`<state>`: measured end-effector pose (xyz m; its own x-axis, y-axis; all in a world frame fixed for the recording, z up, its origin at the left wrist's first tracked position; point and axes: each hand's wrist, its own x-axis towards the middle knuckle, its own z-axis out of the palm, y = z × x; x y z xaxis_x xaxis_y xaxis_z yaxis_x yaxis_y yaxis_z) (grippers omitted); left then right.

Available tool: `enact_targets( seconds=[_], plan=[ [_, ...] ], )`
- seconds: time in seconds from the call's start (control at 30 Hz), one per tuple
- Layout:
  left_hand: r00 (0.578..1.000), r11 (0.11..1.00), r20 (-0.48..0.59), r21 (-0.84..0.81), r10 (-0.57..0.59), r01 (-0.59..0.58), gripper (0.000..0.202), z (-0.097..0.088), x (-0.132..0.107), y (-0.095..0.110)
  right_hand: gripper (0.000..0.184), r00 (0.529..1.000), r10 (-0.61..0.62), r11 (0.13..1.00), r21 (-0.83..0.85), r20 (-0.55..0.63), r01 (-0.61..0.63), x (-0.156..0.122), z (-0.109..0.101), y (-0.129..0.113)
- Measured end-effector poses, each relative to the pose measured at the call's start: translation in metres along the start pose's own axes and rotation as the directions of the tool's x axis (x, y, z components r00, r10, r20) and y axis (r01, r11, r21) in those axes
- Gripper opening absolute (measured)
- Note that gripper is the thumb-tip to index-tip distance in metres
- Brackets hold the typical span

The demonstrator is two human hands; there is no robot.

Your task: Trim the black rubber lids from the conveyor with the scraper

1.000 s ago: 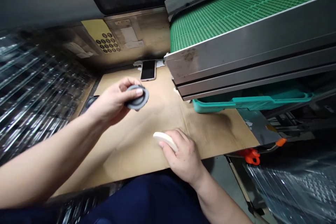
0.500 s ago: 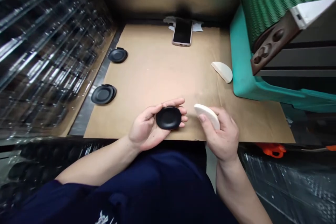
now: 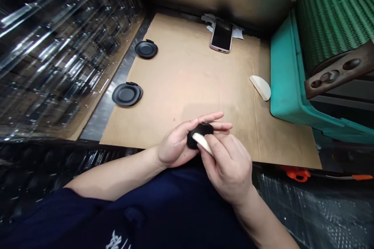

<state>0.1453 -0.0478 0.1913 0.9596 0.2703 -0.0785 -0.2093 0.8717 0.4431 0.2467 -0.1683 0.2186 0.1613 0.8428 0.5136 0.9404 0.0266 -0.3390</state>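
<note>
My left hand point(image 3: 178, 144) cradles a small black round part point(image 3: 201, 130) at the near edge of the brown paper sheet point(image 3: 189, 81). My right hand point(image 3: 228, 167) is closed on a white pad point(image 3: 202, 142) and presses it against the black part. Both hands meet just above my lap. Most of the black part is hidden behind the pad and my fingers.
Two more black round parts point(image 3: 127, 94) point(image 3: 146, 49) lie at the paper's left edge. A phone point(image 3: 222, 35) lies at the far side, a second white pad point(image 3: 261, 87) beside a teal bin point(image 3: 289, 81). Clear plastic trays point(image 3: 58, 46) are stacked left; a green conveyor point(image 3: 330, 11) is right.
My right hand has brought the white pad onto the black part held in my left hand. The view has tilted down from the conveyor toward my lap.
</note>
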Motion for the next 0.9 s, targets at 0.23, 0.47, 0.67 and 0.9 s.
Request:
enact_targets(
  seconds=[0.23, 0.47, 0.67, 0.9],
  plan=[
    [1.000, 0.997, 0.015, -0.082, -0.002, 0.003, 0.055, -0.001, 0.002, 0.000, 0.011, 0.993, 0.094, 0.991, -0.106, 0.073, -0.086, -0.004, -0.009, -0.004],
    [1.000, 0.997, 0.018, -0.080, 0.016, -0.015, 0.054, -0.002, 0.002, -0.001, 0.013, 0.995, 0.101, 0.994, -0.037, 0.021, -0.100, -0.002, 0.001, -0.004],
    [0.998, 0.997, 0.003, -0.022, 0.068, -0.068, 0.049, 0.002, 0.001, 0.002, 0.009, 0.987, 0.149, 0.988, 0.028, 0.065, -0.151, -0.004, 0.002, -0.011],
    [1.000, 1.000, -0.013, 0.015, -0.002, 0.002, 0.069, 0.004, 0.000, 0.001, 0.019, 0.992, 0.123, 0.982, 0.144, -0.017, -0.119, 0.003, 0.009, -0.011]
  ],
)
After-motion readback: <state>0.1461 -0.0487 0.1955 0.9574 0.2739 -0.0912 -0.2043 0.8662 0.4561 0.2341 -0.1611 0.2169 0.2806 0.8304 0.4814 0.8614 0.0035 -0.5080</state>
